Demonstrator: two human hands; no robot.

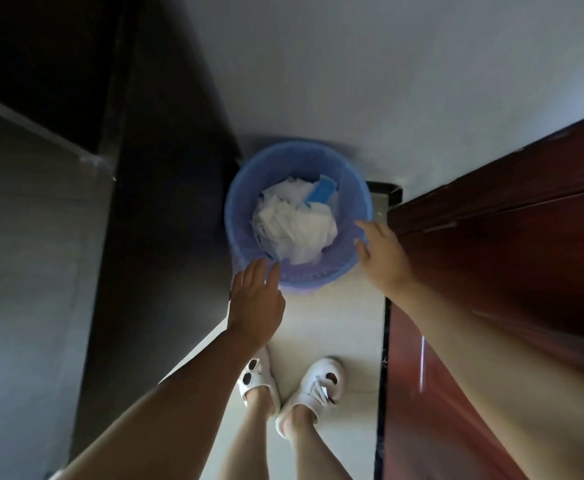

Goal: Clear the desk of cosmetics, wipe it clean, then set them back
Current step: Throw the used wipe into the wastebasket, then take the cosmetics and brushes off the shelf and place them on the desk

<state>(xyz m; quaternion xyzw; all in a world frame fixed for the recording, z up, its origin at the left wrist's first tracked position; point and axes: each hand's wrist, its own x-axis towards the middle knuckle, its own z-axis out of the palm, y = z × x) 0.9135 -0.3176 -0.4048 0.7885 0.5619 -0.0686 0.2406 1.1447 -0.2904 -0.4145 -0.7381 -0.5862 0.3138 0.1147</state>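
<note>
On the pale floor by the white wall stands a blue wastebasket full of crumpled white tissues. Both hands hover at its near rim, left hand and right hand spread and empty. A red-brown door stands right; no cosmetics show.

I'm looking straight down at a blue plastic bin standing on the pale tiled floor, against the white wall. It's stuffed with crumpled white tissues, a blue scrap poking out near the far rim. Dark cabinet on one side, reddish wooden door on the other. White slippers down below, side by side.
</note>
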